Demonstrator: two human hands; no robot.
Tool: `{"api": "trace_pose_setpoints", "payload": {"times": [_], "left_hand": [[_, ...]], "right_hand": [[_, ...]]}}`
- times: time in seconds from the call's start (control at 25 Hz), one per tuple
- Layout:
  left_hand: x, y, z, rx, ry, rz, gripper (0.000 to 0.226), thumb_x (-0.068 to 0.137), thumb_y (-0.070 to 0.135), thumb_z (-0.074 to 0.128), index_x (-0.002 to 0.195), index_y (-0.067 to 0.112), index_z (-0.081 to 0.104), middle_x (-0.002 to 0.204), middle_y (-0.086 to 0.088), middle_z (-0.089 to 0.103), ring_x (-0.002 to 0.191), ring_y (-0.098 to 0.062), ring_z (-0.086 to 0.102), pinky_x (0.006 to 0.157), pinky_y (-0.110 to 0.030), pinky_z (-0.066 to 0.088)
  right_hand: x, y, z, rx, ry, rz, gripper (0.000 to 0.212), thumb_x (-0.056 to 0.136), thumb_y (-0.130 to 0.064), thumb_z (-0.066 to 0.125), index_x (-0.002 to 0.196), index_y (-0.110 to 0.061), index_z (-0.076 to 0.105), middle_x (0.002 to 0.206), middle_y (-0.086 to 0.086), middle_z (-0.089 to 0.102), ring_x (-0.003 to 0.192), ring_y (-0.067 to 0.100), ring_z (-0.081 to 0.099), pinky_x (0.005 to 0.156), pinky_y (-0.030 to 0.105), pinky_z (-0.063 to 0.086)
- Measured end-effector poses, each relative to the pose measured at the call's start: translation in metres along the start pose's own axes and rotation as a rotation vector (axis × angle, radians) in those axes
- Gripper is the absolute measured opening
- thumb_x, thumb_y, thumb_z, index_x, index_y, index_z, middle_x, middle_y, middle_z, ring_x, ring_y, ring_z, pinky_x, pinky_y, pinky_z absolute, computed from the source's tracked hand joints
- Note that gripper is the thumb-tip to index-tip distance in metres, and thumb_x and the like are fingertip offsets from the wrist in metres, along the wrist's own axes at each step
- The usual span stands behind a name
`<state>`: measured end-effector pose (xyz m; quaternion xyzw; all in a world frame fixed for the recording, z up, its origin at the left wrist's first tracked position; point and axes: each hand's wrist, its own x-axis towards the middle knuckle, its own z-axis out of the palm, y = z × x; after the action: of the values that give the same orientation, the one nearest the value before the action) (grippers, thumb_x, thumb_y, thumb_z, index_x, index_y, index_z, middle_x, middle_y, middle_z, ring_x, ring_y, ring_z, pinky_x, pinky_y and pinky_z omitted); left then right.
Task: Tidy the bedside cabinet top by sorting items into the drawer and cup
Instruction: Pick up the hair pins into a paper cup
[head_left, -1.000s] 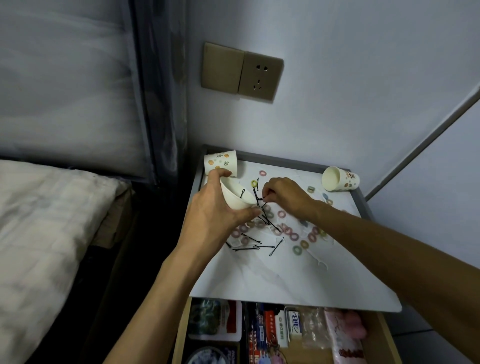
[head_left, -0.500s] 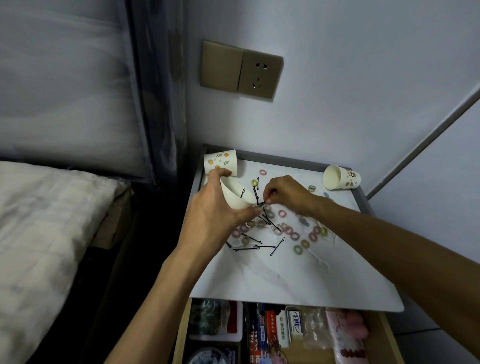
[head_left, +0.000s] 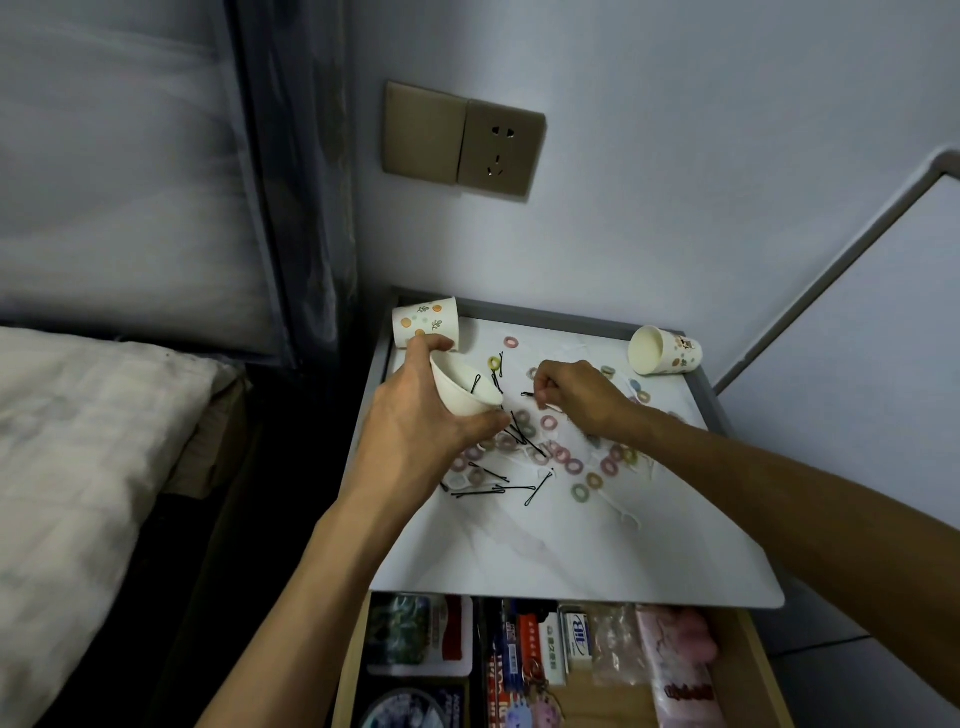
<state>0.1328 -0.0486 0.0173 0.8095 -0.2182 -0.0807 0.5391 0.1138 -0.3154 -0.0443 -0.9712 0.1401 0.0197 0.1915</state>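
A 2nd hairpin (head_left: 527, 395) has just been pinched by the right hand (head_left: 576, 397), bound for the tilted cup (head_left: 462, 392) gripped in the left hand (head_left: 415, 431).

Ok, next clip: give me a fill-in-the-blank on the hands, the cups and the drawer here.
1. The left hand grips a tilted white cup; counting it, ____ cups are in view.
2. The right hand pinches a ____ hairpin near that cup's mouth.
3. The back-right cup lies on its ____.
4. The drawer below the cabinet top is ____.
Missing words: three; black; side; open.
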Motion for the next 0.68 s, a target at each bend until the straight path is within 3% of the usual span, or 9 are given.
{"api": "trace_pose_setpoints", "payload": {"times": [0.08,0.2,0.44,0.68], "left_hand": [[0.0,0.0,0.001,-0.006,-0.006,-0.007,0.077,0.06,0.037,0.09,0.124,0.032,0.046,0.097,0.005,0.063,0.082,-0.015,0.066,0.072,-0.041,0.058],[0.0,0.002,0.003,-0.021,-0.016,-0.015,0.078,0.059,0.038,0.09,0.123,0.033,0.046,0.102,-0.001,0.065,0.091,-0.026,0.066,0.075,-0.046,0.058],[0.0,0.001,0.003,-0.01,-0.009,-0.005,0.078,0.058,0.042,0.089,0.123,0.034,0.046,0.103,0.001,0.064,0.092,-0.023,0.065,0.077,-0.045,0.057],[-0.003,0.003,0.005,0.02,-0.011,0.003,0.079,0.058,0.044,0.088,0.124,0.034,0.046,0.101,0.003,0.064,0.089,-0.02,0.065,0.078,-0.042,0.057]], "right_hand": [[-0.005,0.0,-0.008,0.013,0.015,0.01,0.011,0.09,-0.009,0.063,0.085,-0.018,0.067,0.075,-0.007,0.068,0.069,0.001,0.061,0.063,0.02,0.042],[-0.011,0.001,-0.02,-0.021,0.023,-0.008,0.013,0.089,-0.01,0.064,0.097,-0.01,0.074,0.084,0.002,0.074,0.08,0.012,0.066,0.077,0.027,0.05],[-0.012,0.0,-0.022,0.0,0.013,0.109,0.011,0.089,-0.006,0.063,0.088,-0.01,0.072,0.087,0.004,0.073,0.081,0.016,0.065,0.075,0.029,0.051],[-0.024,-0.016,-0.043,0.119,0.137,0.066,0.01,0.091,-0.008,0.063,0.094,-0.008,0.073,0.093,0.006,0.072,0.087,0.021,0.067,0.075,0.026,0.052]]}}
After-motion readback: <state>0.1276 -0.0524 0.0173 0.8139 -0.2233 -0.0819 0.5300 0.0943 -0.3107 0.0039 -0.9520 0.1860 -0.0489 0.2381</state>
